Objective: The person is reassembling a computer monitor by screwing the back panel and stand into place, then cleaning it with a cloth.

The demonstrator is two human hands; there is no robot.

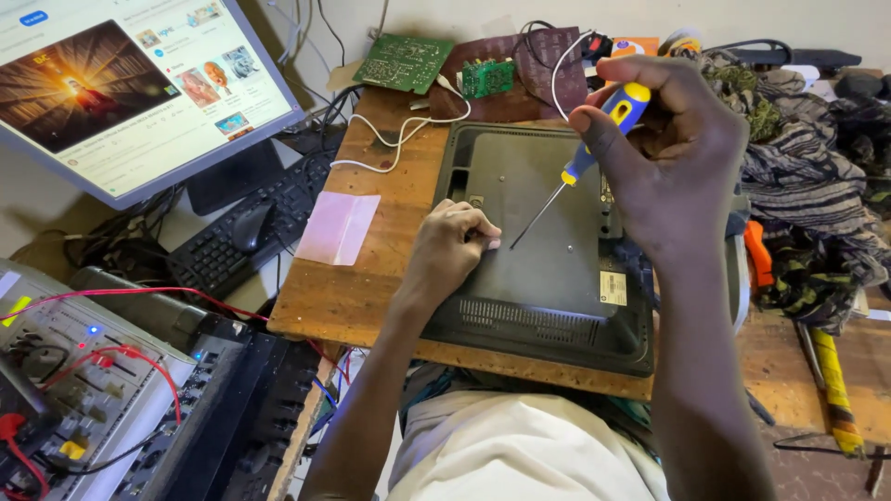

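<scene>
A dark grey monitor back cover [548,278] lies face down on a wooden table [371,278]. My right hand [668,158] grips a blue and yellow screwdriver [594,139]; its thin shaft slants down-left with the tip on the cover. My left hand [455,250] rests on the cover's left part, fingers curled, fingertips close to the screwdriver tip. I cannot tell whether it pinches anything small.
A lit computer monitor [130,83], black keyboard [251,232] and mouse [249,225] stand at left. Green circuit boards [404,60] and a white cable [399,130] lie at the back. Pink paper [339,227], bundled cloth [807,158], and electronic equipment with red wires [83,371] surround the table.
</scene>
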